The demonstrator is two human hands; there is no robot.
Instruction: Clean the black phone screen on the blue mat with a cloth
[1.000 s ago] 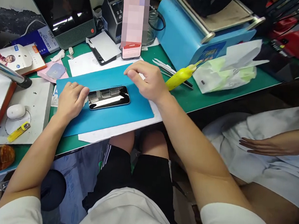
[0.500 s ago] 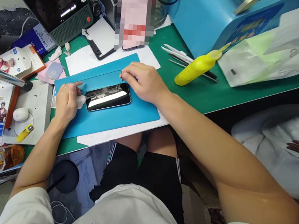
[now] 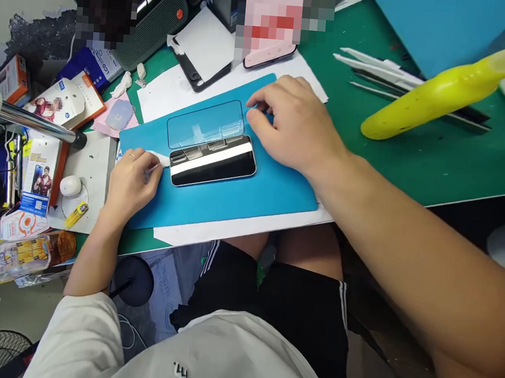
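A phone (image 3: 212, 171) lies face up on a blue mat (image 3: 217, 198), bright reflections across its dark screen. Just behind it, a clear black-edged screen protector (image 3: 199, 118) rests along the phone's far side; whether their edges overlap I cannot tell. My right hand (image 3: 299, 125) is at the protector's right end, thumb and index finger apart with nothing between them. Left of the phone, my left hand (image 3: 134, 182) has its fingers bent around a white wipe (image 3: 162, 158), part of which pokes out toward the phone.
A yellow squeeze bottle (image 3: 429, 104) lies across tweezers and thin tools (image 3: 375, 70) on the right. Behind the mat are a phone with a white sheet (image 3: 209, 43) and a pink phone (image 3: 269, 53). Boxes (image 3: 42, 166), a lighter (image 3: 76, 215) and a drink bottle (image 3: 24, 255) crowd the left.
My right hand has let go of the screen protector, which now lies behind the phone. My left fingers have come off its left end. The view has shifted, so everything sits farther right.
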